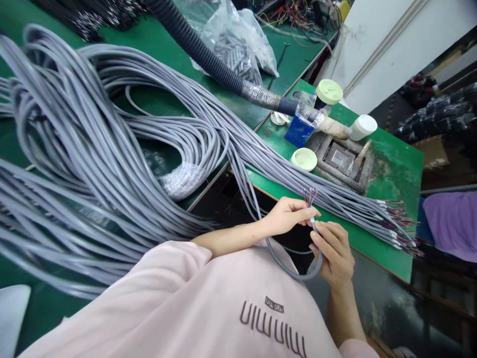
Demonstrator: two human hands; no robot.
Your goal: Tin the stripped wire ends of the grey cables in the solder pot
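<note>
A single grey cable (294, 271) loops below the table edge, its stripped end of coloured wires (310, 196) pinched between both hands: left hand (286, 216) fingertips pressed on the sheath tip, right hand (335, 253) fingers curled around it just below. Beside them lies the big grey cable bundle (112, 164) (ends fanned out rightward) on the green workbench (391, 184)
</note>
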